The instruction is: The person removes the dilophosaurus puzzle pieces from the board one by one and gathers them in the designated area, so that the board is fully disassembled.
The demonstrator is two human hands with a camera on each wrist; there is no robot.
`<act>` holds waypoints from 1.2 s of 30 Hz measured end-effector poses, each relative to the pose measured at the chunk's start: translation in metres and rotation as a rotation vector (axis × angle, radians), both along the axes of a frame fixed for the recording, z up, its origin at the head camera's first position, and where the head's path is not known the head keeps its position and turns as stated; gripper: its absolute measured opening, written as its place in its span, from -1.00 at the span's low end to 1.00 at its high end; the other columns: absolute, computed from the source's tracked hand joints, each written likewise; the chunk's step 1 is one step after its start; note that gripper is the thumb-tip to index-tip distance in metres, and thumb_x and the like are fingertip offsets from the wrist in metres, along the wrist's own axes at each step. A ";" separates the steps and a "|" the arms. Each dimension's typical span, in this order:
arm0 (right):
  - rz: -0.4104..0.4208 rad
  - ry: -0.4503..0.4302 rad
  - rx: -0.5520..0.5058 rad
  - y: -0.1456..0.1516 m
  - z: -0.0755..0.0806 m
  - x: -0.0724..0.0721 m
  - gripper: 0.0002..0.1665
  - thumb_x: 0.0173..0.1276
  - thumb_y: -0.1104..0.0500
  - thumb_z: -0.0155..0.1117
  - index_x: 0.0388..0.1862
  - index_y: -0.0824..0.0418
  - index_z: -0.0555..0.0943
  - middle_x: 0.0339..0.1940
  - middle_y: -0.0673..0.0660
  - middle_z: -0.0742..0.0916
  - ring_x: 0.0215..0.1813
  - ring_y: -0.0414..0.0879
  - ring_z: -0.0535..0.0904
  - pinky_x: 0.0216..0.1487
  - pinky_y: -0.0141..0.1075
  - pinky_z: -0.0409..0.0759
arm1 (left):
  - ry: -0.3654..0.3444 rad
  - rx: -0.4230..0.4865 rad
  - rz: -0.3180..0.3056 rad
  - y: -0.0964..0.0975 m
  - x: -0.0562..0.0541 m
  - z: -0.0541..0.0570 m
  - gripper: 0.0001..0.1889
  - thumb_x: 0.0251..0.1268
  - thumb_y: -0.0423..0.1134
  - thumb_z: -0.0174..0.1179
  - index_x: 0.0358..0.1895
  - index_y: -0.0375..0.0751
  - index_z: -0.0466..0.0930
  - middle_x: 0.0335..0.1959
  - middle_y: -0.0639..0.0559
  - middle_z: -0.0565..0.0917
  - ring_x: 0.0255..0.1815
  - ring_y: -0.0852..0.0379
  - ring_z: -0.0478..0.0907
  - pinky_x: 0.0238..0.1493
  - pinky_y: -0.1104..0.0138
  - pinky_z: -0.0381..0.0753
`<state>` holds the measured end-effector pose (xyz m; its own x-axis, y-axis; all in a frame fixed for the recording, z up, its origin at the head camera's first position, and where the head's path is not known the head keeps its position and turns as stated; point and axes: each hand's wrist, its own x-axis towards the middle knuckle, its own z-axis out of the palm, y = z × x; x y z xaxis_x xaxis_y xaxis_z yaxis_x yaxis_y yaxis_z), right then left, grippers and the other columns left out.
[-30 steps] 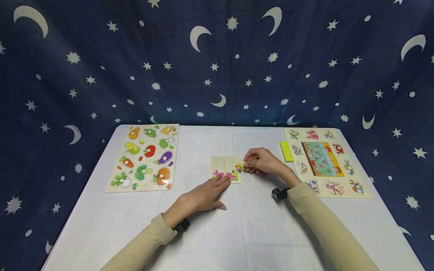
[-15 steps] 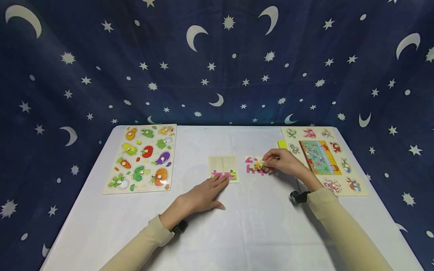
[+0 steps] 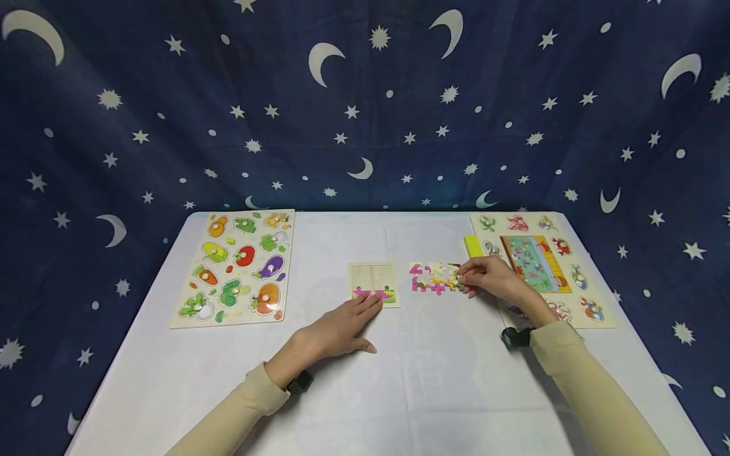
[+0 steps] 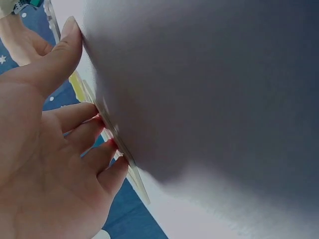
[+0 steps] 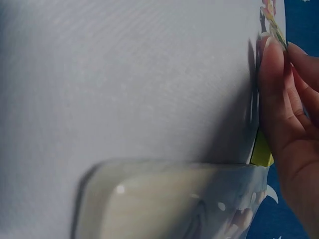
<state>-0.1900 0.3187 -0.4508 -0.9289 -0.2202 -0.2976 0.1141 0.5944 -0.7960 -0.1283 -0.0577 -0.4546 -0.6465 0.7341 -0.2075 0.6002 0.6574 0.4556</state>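
My left hand [image 3: 342,326] lies with extended fingers on the lower part of a small square wooden puzzle tray [image 3: 372,273]. Beneath those fingertips is a row of pink and green puzzle pieces [image 3: 390,295], partly covered. In the left wrist view its fingertips touch the edge of the tray [image 4: 134,167]. To the tray's right lies a group of loose pink, yellow and white jigsaw pieces [image 3: 436,278]. My right hand [image 3: 495,282] is at that group's right end, pinching a puzzle piece [image 5: 275,30] between thumb and fingers. The piece's picture is hard to make out.
A vegetable peg puzzle board [image 3: 230,272] lies at the left of the white table [image 3: 393,386]. At the right is a sea-animal puzzle board [image 3: 593,316], with a yellow block [image 3: 472,246] beside it. A starry dark-blue curtain [image 3: 296,152] hangs behind.
My right hand has moved from the tray's right edge rightwards to the far end of the loose pieces, uncovering more of them. The left hand stays on the tray. The head view has shifted slightly.
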 end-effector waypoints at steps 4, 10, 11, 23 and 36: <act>0.004 0.008 0.024 0.000 -0.002 0.000 -0.73 0.48 0.28 0.29 0.04 0.45 0.64 -0.31 0.22 0.77 -0.39 -0.04 0.71 -0.29 -0.30 0.75 | -0.016 0.010 0.010 0.000 0.000 -0.001 -0.04 0.34 0.08 0.35 0.65 -0.22 0.07 0.69 -0.11 0.08 0.72 -0.14 -0.07 0.63 -0.04 0.12; 0.008 0.021 0.070 -0.001 -0.002 0.001 -0.76 0.47 0.28 0.31 0.00 0.44 0.67 -0.34 0.19 0.75 -0.41 -0.06 0.69 -0.32 -0.33 0.74 | -0.025 0.013 0.020 0.000 0.000 -0.001 -0.04 0.34 0.08 0.36 0.66 -0.20 0.06 0.70 -0.09 0.07 0.72 -0.11 -0.09 0.64 -0.02 0.11; 0.011 0.026 0.078 -0.002 -0.002 0.001 -0.76 0.46 0.28 0.31 0.00 0.44 0.67 -0.34 0.19 0.75 -0.41 -0.06 0.69 -0.32 -0.34 0.73 | -0.024 0.014 0.019 0.000 0.000 -0.001 -0.04 0.34 0.07 0.36 0.66 -0.20 0.06 0.70 -0.09 0.07 0.72 -0.11 -0.09 0.64 -0.03 0.11; 0.054 0.110 0.130 -0.017 0.006 0.002 -0.82 0.44 0.28 0.34 -0.08 0.38 0.69 -0.37 0.19 0.75 -0.42 -0.07 0.70 -0.33 -0.29 0.73 | 0.033 -0.007 -0.001 -0.002 0.001 0.001 -0.05 0.33 0.11 0.35 0.64 -0.22 0.11 0.68 -0.11 0.11 0.70 -0.17 -0.01 0.59 -0.05 0.21; 0.176 0.133 0.052 -0.080 -0.002 -0.009 -0.84 0.41 0.26 0.37 -0.09 0.31 0.74 -0.39 0.13 0.77 -0.45 -0.07 0.64 -0.40 -0.28 0.68 | 0.060 -0.017 0.003 -0.014 0.003 0.000 -0.09 0.36 0.10 0.33 0.62 -0.26 0.16 0.68 -0.13 0.13 0.70 -0.19 -0.02 0.58 -0.04 0.23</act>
